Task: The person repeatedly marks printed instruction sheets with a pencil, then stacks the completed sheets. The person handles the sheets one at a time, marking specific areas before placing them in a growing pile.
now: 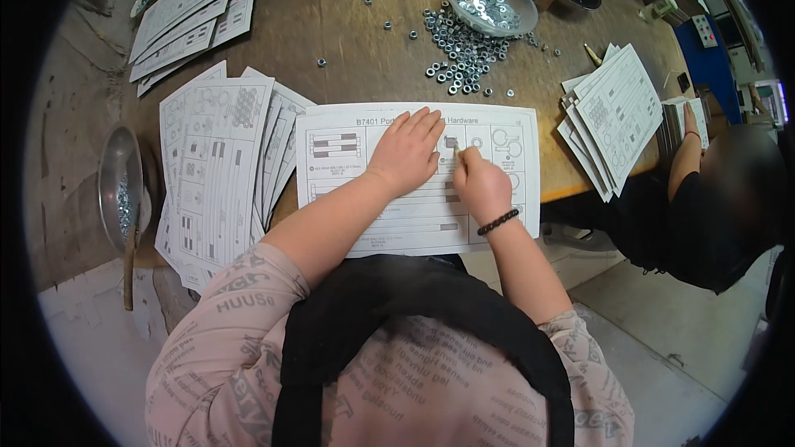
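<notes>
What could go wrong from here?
The right hand holds a thin object over the sheet, close to the left hand; a slip could poke it. Loose nuts lie just beyond the sheet's far edge, so a shove might scatter them. The right-hand pile of papers juts past the table edge and could slide off if bumped.

sheet pile (418, 207) on table (323, 25) between left stack (219, 174) and right stack (617, 120); nuts (476, 58) and bowl (523, 20) behind.
</notes>
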### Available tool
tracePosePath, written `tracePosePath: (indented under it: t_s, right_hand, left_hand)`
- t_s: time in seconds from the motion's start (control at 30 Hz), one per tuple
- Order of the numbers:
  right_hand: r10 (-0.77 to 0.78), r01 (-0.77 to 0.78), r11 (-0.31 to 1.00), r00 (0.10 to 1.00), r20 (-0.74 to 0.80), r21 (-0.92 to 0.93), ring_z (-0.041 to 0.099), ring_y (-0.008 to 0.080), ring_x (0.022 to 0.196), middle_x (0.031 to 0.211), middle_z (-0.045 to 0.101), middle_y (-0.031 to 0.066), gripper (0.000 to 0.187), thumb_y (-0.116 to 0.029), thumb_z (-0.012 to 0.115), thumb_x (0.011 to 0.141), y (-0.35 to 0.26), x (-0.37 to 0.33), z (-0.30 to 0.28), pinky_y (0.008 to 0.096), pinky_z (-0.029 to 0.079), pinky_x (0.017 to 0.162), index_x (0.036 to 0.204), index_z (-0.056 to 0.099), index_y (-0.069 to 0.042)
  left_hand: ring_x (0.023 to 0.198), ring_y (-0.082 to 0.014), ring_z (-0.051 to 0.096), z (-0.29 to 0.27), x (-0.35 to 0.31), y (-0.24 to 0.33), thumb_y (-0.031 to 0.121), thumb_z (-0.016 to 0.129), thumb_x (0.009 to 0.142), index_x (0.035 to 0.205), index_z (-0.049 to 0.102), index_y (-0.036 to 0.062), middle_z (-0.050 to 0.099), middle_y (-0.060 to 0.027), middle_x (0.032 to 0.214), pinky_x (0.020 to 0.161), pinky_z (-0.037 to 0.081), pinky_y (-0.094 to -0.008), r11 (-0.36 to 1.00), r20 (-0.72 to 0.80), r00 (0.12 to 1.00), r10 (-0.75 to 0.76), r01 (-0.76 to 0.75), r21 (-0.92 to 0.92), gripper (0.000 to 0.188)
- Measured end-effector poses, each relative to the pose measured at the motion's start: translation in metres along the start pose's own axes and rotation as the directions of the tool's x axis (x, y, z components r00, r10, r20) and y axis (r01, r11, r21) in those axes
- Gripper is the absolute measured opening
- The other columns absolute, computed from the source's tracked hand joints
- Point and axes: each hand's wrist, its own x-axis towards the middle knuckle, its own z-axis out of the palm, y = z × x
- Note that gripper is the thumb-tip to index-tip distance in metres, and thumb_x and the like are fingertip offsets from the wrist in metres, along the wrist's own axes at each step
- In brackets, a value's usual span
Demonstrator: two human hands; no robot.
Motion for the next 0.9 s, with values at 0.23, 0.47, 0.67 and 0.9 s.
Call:
tracePosePath:
  t_s: [0.23, 0.47, 0.67, 0.9]
  right_hand:
    - [0.032, -0.001, 0.938, 0.996, -0.084, 0.347, 0.058, 0.0303, 0.063, 0.065, 0.059, 0.0132, 0.015, -0.019, 0.05, 0.082, 0.016, -0.008, -0.002, 0.0384, 0.044, 0.054, 0.088, 0.056, -0.007]
    - [0.016, 0.085, 0.806, 0.986, -0.165, 0.586, 0.057, 0.0219, 0.061, 0.069, 0.059, 0.0109, 0.019, -0.016, 0.055, 0.08, 0.032, -0.075, 0.018, 0.0304, 0.044, 0.056, 0.094, 0.059, -0.005]
    - [-0.03, 0.148, 0.785, 0.979, -0.202, 0.601, 0.06, 0.022, 0.066, 0.074, 0.061, 0.0121, 0.017, -0.012, 0.053, 0.08, 0.032, -0.088, 0.016, 0.0301, 0.046, 0.06, 0.093, 0.058, -0.003]
    - [0.124, -0.023, 0.574, 0.99, -0.059, 0.818, 0.055, 0.015, 0.079, 0.092, 0.057, 0.0075, 0.019, -0.008, 0.052, 0.082, 0.051, -0.105, 0.015, 0.0244, 0.043, 0.071, 0.098, 0.056, 0.001]
  left_hand:
    - [0.116, -0.0269, 0.041, -0.001, 0.004, -0.003, 0.017, 0.057, 0.073, 0.116, 0.048, 0.0024, 0.047, -0.0127, 0.12, 0.098, 0.03, -0.04, 0.999, -0.033, 0.999, -0.002, 0.0, -0.046, 0.047]
    - [0.094, -0.0277, 0.05, -0.035, 0.009, -0.02, 0.024, 0.064, 0.069, 0.095, 0.06, 0.004, 0.055, -0.0101, 0.097, 0.081, 0.039, -0.039, 0.968, 0.046, 0.97, -0.239, 0.235, 0.087, 0.033]
    - [0.089, -0.0323, 0.053, -0.046, 0.004, -0.012, 0.029, 0.063, 0.073, 0.089, 0.055, 0.0033, 0.057, -0.0158, 0.09, 0.076, 0.043, -0.0395, 0.89, 0.138, 0.88, -0.455, 0.453, 0.045, 0.031]
    - [0.091, -0.0279, 0.058, -0.15, -0.048, -0.067, 0.032, 0.057, 0.079, 0.105, 0.058, 0.0076, 0.061, -0.0142, 0.096, 0.079, 0.044, -0.0347, 0.699, -0.194, 0.672, -0.715, 0.681, -0.218, 0.036]
